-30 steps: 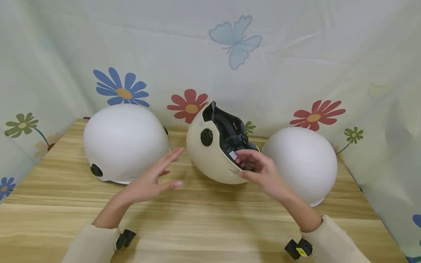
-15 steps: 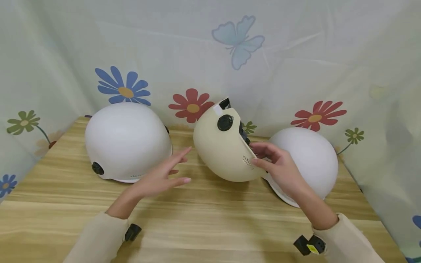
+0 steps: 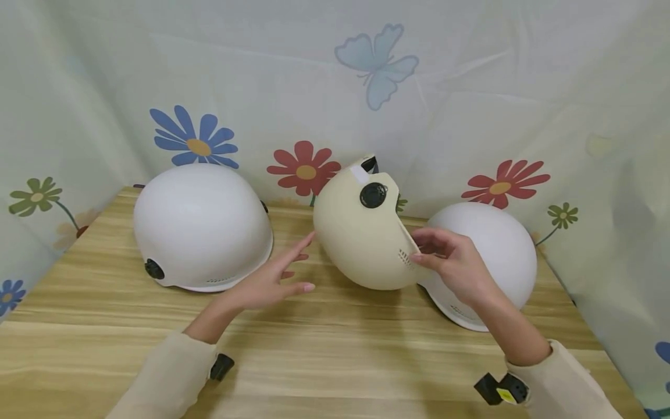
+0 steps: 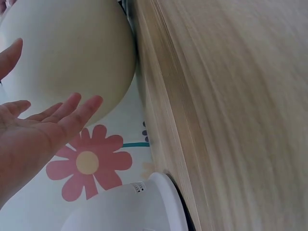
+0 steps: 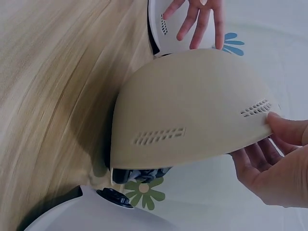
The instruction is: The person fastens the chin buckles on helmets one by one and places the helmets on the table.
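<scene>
A cream helmet [image 3: 361,238] with a black round side knob [image 3: 373,195] is tilted on its side in the middle of the table. My right hand [image 3: 452,265] pinches its rim near the vent slots, thumb outside and fingers tucked under the edge, as the right wrist view also shows [image 5: 279,163]. Only a little of the dark lining [image 5: 139,174] shows beneath the rim. My left hand [image 3: 272,279] is held with straight fingers at the left side of the helmet, fingertips right by its shell; in the left wrist view the palm [image 4: 33,134] faces it.
One white helmet [image 3: 201,224] rests at the left, another white helmet [image 3: 487,256] at the right, close behind my right hand. The wooden table [image 3: 335,361] runs back to a flower-printed curtain [image 3: 251,70]. Small black cameras [image 3: 222,366] sit at both cuffs.
The cream helmet has turned over to the right, so its dark inside has swung out of sight and its shell faces me. My right hand moved right with the rim; the left followed rightward.
</scene>
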Motion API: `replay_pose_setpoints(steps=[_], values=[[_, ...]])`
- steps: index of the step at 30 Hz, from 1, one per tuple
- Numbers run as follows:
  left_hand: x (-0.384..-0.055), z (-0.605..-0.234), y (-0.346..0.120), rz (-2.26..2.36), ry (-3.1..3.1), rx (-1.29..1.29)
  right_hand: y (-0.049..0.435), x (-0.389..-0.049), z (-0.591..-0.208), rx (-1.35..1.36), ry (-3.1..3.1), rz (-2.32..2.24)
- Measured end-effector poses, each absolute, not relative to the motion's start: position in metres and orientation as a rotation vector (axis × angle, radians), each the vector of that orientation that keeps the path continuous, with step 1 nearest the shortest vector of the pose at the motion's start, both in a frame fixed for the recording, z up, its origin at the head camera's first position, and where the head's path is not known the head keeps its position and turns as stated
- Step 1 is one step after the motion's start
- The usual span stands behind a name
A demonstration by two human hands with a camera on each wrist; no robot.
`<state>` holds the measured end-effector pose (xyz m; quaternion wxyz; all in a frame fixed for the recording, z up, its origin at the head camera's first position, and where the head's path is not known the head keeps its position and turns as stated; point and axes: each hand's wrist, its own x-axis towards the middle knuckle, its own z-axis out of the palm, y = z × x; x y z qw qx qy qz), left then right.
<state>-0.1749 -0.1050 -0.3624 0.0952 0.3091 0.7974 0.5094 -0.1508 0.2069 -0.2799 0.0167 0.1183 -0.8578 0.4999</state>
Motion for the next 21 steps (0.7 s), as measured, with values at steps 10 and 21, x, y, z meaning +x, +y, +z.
replay_pose_setpoints(steps=[10,21], values=[[-0.169,-0.361,-0.110,1.532,2.353,0.893,0.200,-0.152,-0.275,0.438,-2.568,1.677],[-0.164,-0.349,-0.114,1.640,2.416,0.820,0.188,-0.147,-0.271,0.404,-2.491,1.833]])
